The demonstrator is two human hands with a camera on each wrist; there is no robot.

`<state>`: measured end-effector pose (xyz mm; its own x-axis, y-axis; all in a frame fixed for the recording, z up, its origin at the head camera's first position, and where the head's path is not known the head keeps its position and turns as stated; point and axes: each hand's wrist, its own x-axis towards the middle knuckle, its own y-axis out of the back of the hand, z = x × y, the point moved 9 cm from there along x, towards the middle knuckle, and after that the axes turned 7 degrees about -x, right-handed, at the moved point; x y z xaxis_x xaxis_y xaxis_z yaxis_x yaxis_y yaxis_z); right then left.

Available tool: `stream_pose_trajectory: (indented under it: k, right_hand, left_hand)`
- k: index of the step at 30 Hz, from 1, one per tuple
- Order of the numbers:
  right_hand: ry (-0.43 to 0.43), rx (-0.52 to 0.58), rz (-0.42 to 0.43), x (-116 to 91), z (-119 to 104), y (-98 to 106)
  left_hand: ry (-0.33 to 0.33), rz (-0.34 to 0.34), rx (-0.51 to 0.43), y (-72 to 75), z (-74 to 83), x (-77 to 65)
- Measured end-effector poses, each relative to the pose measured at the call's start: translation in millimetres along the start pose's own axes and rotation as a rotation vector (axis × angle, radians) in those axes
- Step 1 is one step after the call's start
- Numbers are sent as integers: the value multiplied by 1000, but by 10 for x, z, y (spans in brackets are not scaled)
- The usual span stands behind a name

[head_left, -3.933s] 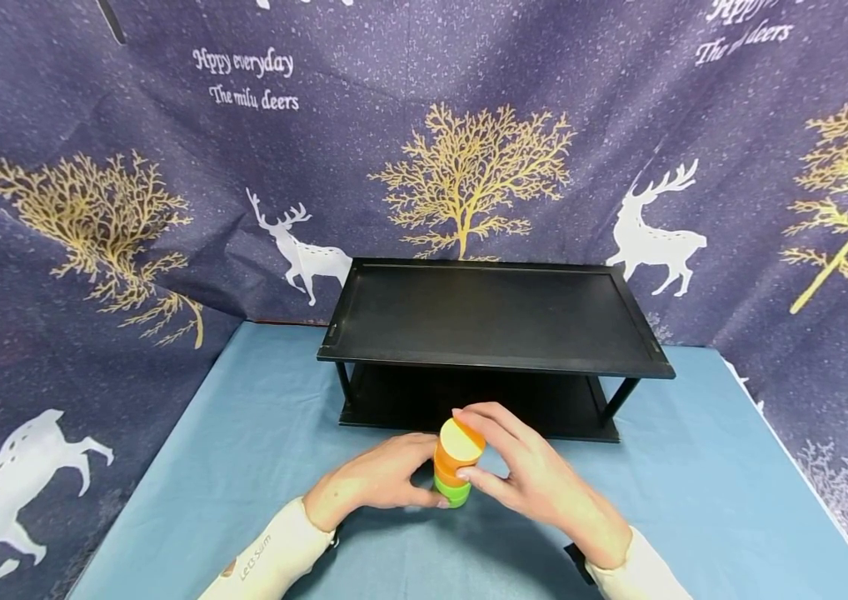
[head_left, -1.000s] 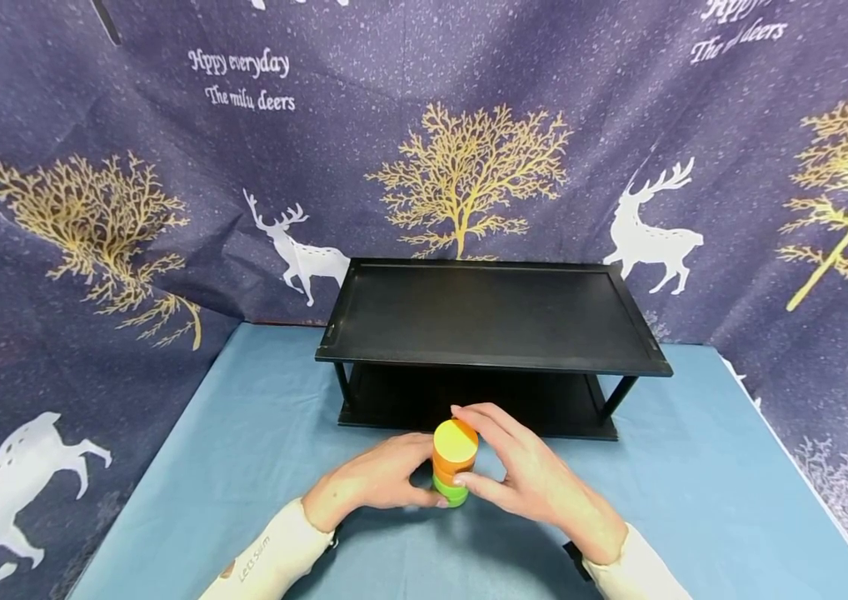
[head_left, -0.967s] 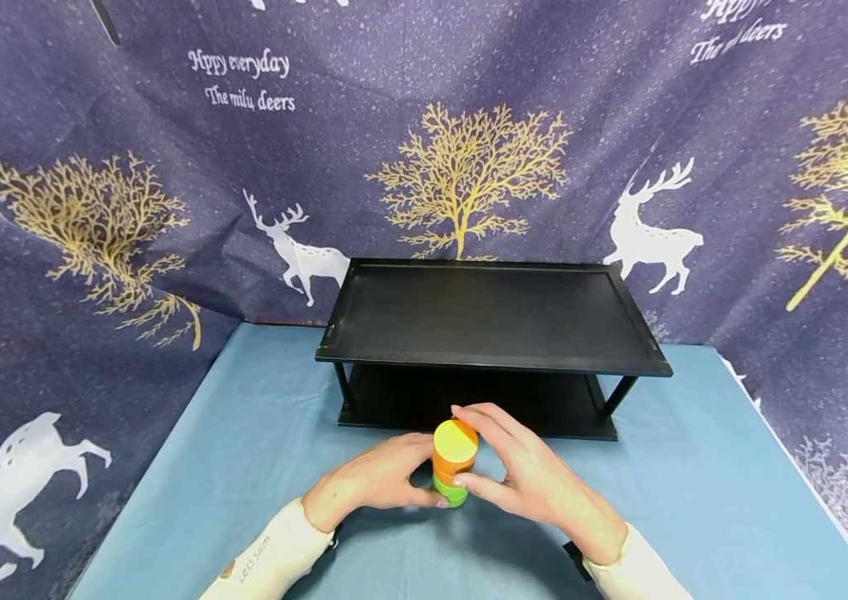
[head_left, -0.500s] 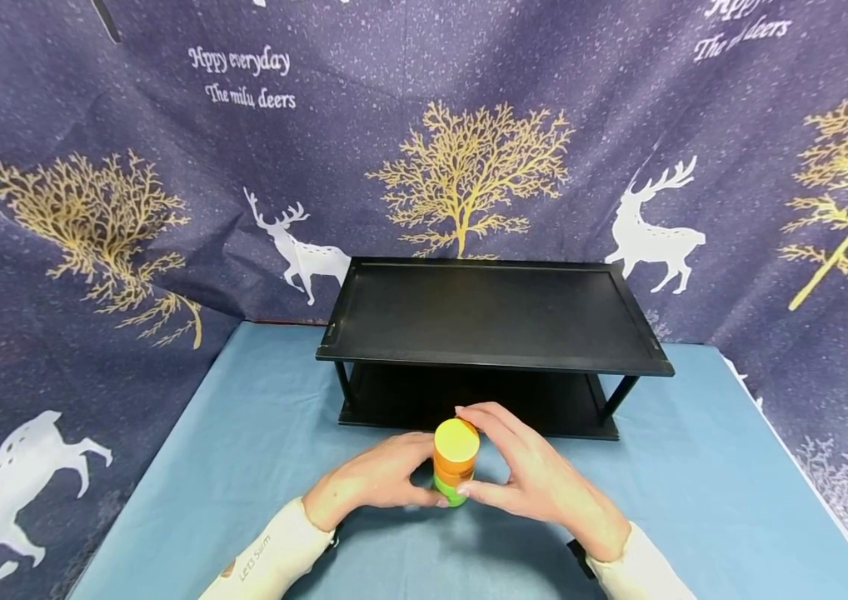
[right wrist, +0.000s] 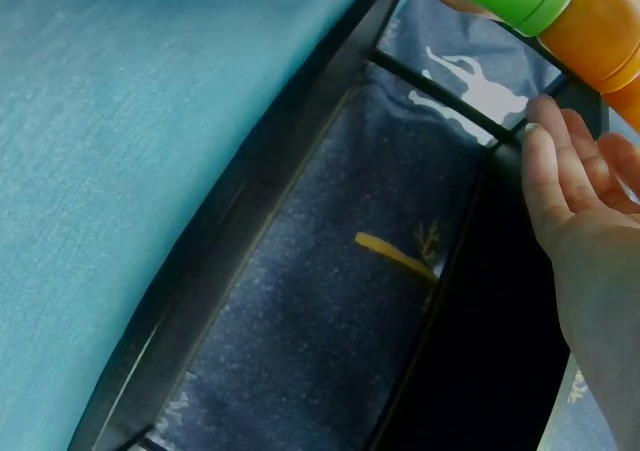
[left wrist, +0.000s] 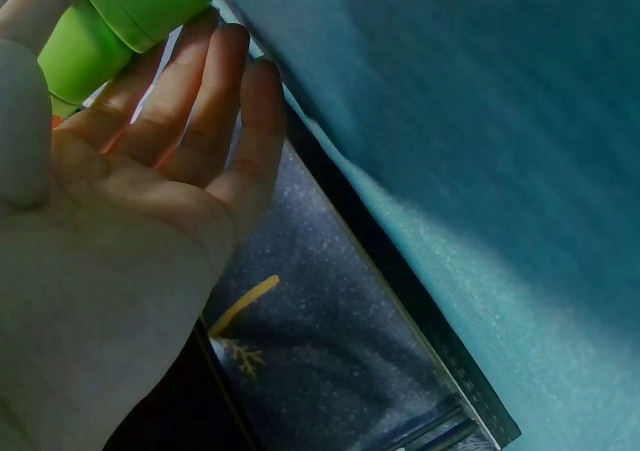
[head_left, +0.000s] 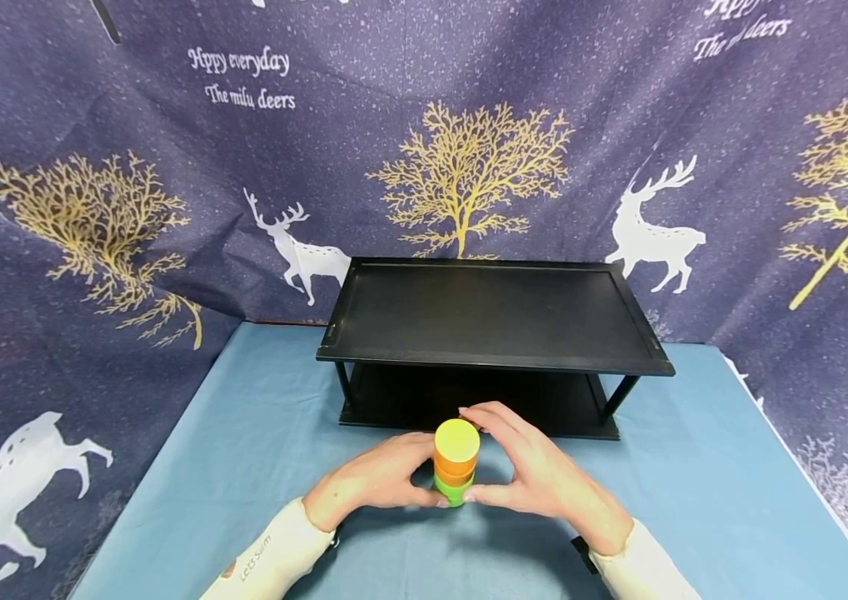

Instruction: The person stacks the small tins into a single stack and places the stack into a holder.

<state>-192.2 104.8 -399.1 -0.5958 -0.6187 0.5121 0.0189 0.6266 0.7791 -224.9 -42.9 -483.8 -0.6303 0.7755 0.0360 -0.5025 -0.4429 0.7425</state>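
Note:
An upright stack of cup-like pieces stands on the blue cloth in the head view. Its orange upper piece [head_left: 456, 468] has a yellow round top [head_left: 457, 440], and below sits a green piece [head_left: 454, 493]. My left hand [head_left: 382, 473] holds the green piece from the left, thumb in front and fingers behind. In the left wrist view the green piece [left wrist: 90, 51] shows between thumb and fingers. On the right side, my right hand [head_left: 536, 471] is spread around the stack, its thumb tip close to the green edge. The right wrist view shows its fingers [right wrist: 545, 166] apart from the orange piece [right wrist: 590, 31].
Behind the stack stands a black two-tier shelf [head_left: 499, 317], its lower board [head_left: 409, 396] just past the fingertips. Blue cloth [head_left: 244, 467] covers the table. A dark curtain [head_left: 364, 108] with trees and deer hangs at the back and sides.
My right hand has loosened and shifted slightly right, its thumb dropping from the orange piece toward the green one. The stack stands a little straighter than several seconds ago; my left hand stays put.

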Motion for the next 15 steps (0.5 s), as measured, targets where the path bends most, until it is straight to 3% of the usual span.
stream_pose_trajectory:
  k: [15]
  right_hand:
    - [-15, 40, -60, -49, 117, -87]
  left_hand:
    - [1, -6, -3, -4, -2, 1]
